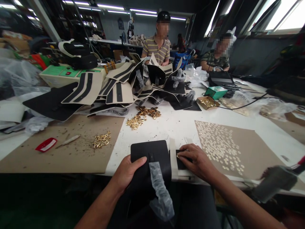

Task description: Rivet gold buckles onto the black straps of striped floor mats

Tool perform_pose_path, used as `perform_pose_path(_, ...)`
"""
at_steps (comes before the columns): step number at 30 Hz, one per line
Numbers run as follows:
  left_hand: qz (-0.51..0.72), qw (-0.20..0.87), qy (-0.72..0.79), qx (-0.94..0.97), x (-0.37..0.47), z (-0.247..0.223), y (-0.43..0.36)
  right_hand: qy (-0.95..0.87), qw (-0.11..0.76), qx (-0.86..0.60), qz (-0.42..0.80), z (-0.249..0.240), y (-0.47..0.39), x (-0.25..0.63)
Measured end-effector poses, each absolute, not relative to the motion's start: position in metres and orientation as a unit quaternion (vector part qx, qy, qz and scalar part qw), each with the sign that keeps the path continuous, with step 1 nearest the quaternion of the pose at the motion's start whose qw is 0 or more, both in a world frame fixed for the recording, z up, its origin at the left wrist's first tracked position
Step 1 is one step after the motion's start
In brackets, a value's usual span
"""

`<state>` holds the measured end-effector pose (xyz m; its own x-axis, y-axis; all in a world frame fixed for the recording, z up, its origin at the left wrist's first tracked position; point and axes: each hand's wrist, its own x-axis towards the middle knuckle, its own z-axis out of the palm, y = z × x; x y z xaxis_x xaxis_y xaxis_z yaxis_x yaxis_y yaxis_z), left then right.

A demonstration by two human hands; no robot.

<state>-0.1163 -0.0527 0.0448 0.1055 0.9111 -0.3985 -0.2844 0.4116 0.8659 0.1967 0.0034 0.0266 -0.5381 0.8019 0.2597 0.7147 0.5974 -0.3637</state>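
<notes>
My left hand [126, 171] grips the left edge of a black leather-like panel [143, 151], thumb on top and fingers underneath. The panel hangs over the table's front edge. A strap wrapped in clear plastic [159, 184] dangles from a small slotted tab on it. To the right, my right hand [196, 160] rests its closed fingertips on a small black block [182, 163] at the table edge. A small gold-coloured metal piece [177, 156] shows at those fingertips; its exact shape is too small to tell. Between panel and block runs a pale strip [173, 159].
Gold clasps [149, 113] and rings [102, 140] lie in piles ahead and left, near a red dish [46, 145] and an awl-like tool [68, 141]. Small washers [221, 146] cover cardboard at right. Stacked panels [120, 92] stand behind. Two people sit across the table.
</notes>
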Motion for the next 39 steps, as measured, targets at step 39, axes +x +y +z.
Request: perform_pose_path(39, 0.429, 0.685, 0.485, 0.333, -0.122, 0.036, -0.051, -0.830, 0.177, -0.505, 0.155, 0.023, 0.003, 0.195)
